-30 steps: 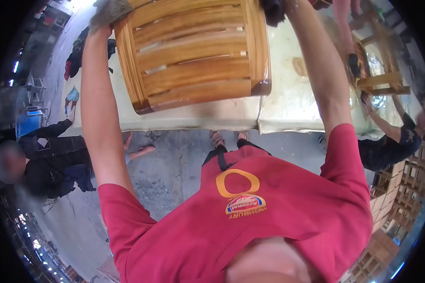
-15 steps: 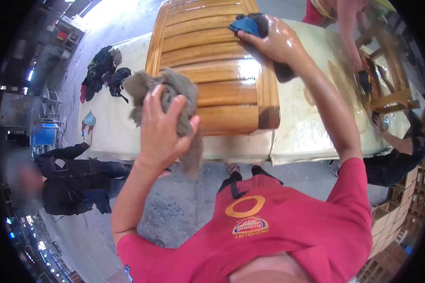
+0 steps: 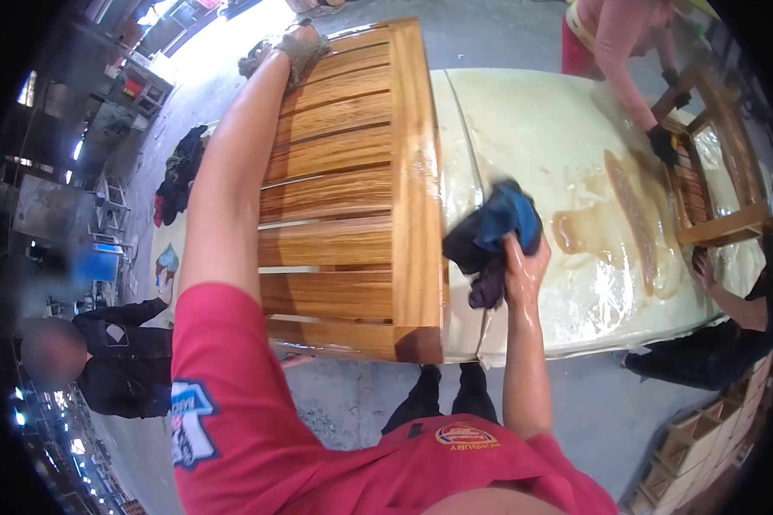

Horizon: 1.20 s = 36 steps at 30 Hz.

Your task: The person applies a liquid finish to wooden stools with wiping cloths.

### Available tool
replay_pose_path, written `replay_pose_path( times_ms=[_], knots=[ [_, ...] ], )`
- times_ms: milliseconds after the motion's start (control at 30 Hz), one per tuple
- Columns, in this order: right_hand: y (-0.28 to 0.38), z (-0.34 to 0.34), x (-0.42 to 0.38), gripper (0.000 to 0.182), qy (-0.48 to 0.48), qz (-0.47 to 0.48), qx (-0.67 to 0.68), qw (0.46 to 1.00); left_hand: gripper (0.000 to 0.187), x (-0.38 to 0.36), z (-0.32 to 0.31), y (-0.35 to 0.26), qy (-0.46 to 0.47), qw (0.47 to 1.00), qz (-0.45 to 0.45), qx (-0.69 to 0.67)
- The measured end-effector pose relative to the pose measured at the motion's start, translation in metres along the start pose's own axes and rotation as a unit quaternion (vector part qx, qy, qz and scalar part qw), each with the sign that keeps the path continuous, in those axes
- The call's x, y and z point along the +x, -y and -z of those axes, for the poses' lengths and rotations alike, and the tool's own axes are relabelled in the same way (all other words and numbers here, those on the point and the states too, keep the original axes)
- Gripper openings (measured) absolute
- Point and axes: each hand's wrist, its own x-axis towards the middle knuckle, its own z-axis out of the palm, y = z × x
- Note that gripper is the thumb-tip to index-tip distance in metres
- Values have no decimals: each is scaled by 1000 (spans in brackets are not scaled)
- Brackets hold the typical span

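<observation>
A glossy slatted wooden panel (image 3: 339, 189) lies on the covered table in front of me. My left hand (image 3: 299, 36) reaches to its far left corner and is closed on a grey-brown rag (image 3: 309, 53), pressed against the frame there. The fingers are small and partly hidden. Just right of the panel, my right hand (image 3: 526, 268) grips a bundled rag (image 3: 505, 225), blue and dark purple, held apart from the wood. The right hand and forearm shine with wetness.
Brown wet smears mark the table's pale cover (image 3: 541, 129). At right, a gloved person in pink (image 3: 623, 64) and another person's hand (image 3: 704, 268) are at a wooden frame (image 3: 730, 223). Dark rags (image 3: 180, 176) lie left; a person in black (image 3: 124, 360) stands there.
My left hand has moved with the grey-brown rag from the panel's near left to its far left corner. My right hand has come off the far right side, nearer me, with its rag.
</observation>
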Motion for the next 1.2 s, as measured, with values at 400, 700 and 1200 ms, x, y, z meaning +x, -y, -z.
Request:
replay_pose_path(
  times_ms=[400,700,1200],
  knots=[
    [-2,64,-42,45,-48,-224,106,968,50,-197,84,-179,-304,886,-55,-346],
    [-35,70,-6,43,38,-191,10,981,41,-359,1,-186,-247,783,381,-427],
    [-28,117,12,42,53,-243,-23,968,38,-296,64,-350,-549,680,257,-412]
  ],
)
